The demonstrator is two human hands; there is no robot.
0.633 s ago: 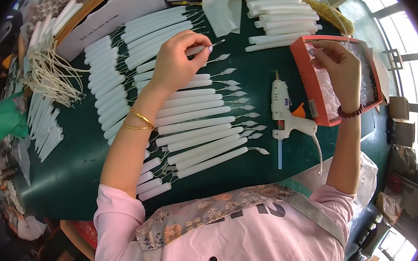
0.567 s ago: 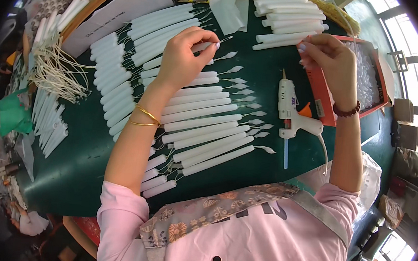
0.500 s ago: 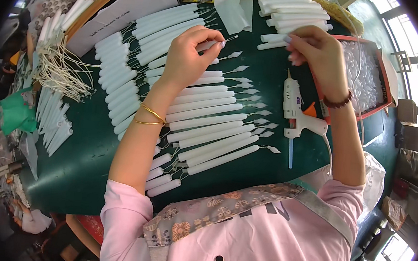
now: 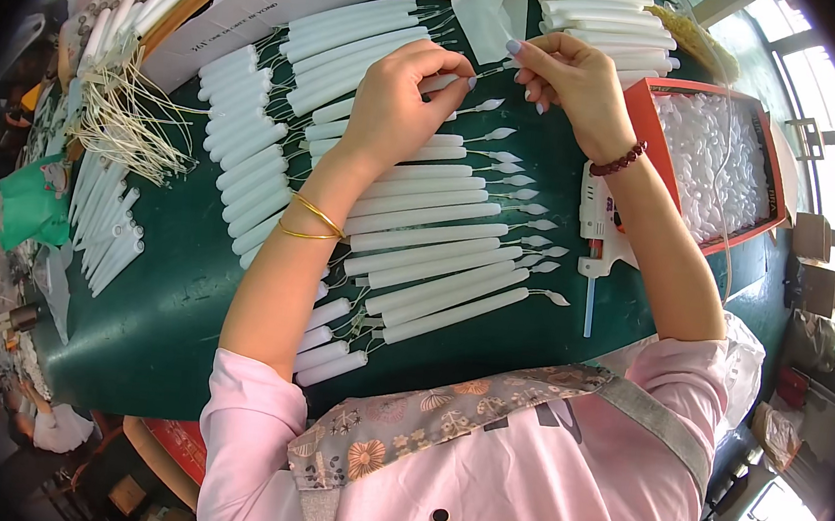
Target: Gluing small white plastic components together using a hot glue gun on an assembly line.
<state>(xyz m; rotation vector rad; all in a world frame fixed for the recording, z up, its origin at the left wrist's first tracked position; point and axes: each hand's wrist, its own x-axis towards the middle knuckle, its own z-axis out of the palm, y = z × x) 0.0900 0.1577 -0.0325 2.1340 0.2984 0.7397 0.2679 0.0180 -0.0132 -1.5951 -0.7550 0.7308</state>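
My left hand (image 4: pixel 408 94) is closed in a pinch round the wire end of a white candle stick (image 4: pixel 439 83), above a row of similar sticks. A thin wire runs from its fingertips toward my right hand (image 4: pixel 580 85). The right fingers are bent together beside the wire's end; whether something small is between them I cannot make out. Below lie several white candle sticks (image 4: pixel 431 224) with clear flame-shaped tips (image 4: pixel 557 298) on wires at their right ends. A white glue gun (image 4: pixel 598 218) with a clear glue stick lies partly under my right forearm.
At the right stands a red box (image 4: pixel 643 111) full of clear flame-shaped pieces (image 4: pixel 713 163). More white sticks are stacked at the far side (image 4: pixel 612 18) and in rows at left (image 4: pixel 242 148). Cream wires (image 4: pixel 139 128) hang by the wooden edge. A white cable crosses the box.
My right hand has moved left from beside the box to the wire at my left fingertips. Its forearm now covers part of the glue gun. The left hand still pinches its stick.
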